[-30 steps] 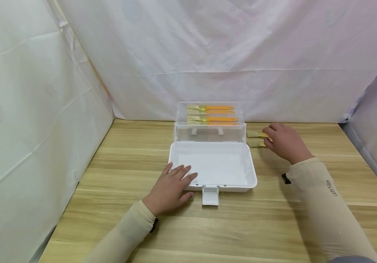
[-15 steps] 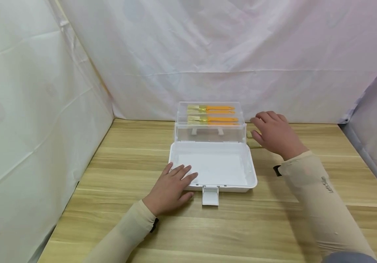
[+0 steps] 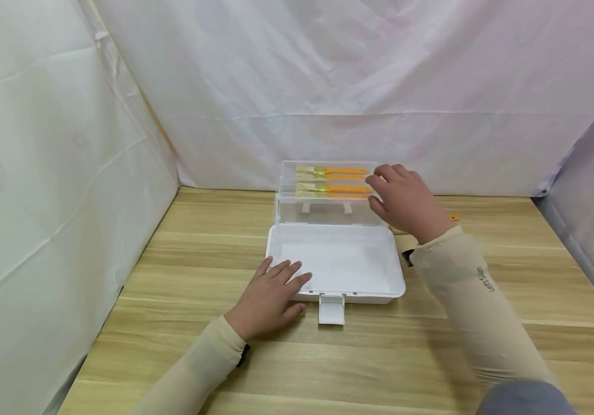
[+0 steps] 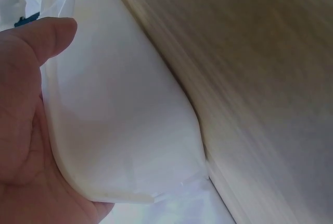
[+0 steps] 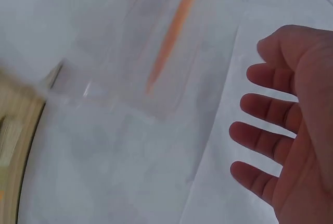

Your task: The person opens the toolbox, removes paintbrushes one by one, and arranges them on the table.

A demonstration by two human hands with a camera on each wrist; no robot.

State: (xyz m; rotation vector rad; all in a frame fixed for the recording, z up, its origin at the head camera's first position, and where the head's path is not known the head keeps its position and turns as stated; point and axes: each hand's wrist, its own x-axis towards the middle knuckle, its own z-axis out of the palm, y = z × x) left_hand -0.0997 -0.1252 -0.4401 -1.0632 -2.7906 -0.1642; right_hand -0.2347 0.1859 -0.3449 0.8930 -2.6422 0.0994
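My left hand point(image 3: 268, 300) rests over the front left corner of an open white plastic box point(image 3: 338, 265), fingers spread on its rim. In the left wrist view the thumb lies along the box's outer wall point(image 4: 119, 109). My right hand point(image 3: 405, 199) is raised at the right end of the box's clear upper tray point(image 3: 288, 210), holding nothing. Its fingers are apart and slightly bent in the right wrist view. Several paintbrushes point(image 3: 345, 189) with orange handles and pale bristles lie in the clear tray. One orange handle point(image 5: 174, 34) appears blurred in the right wrist view.
An orange handle tip point(image 3: 454, 218) shows on the wooden table point(image 3: 214, 242) behind the right forearm; the rest is hidden. Pale bristles point(image 5: 9, 140) lie at the right wrist view's left edge. The white latch point(image 3: 331, 310) hangs down in front. White cloth point(image 3: 328, 69) stands behind.
My right hand has left the loose brushes on the table, risen, and moved left to the clear tray's right end. The left hand and box have stayed put.
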